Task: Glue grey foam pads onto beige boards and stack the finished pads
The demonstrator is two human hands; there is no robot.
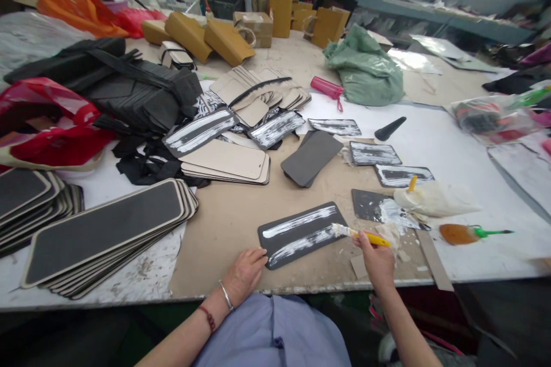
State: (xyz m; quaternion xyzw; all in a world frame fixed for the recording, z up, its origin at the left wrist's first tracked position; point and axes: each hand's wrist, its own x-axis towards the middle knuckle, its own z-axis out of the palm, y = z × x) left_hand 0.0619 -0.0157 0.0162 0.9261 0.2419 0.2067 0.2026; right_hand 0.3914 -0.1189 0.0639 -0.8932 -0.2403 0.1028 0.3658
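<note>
White paste [297, 223] bands the dark-grey rectangular panel [297, 233] on the desk [473, 264] twice, middle's bare. Right hand [377, 258] pinches a yellow-handled brush [373, 238]; left hand [245, 272] touches the panel's corner, grip unclear. Plain grey panels [312, 157] behind look uncoated.

on the table [465, 268], a panel [297, 236] lies on a mat [215, 241] with two overlapping plates [312, 159] behind it, a stack of boards [107, 228] to its left, a bottle [457, 234] to its right, and farther back a pouch [326, 87] just left of a bag [367, 71].
</note>
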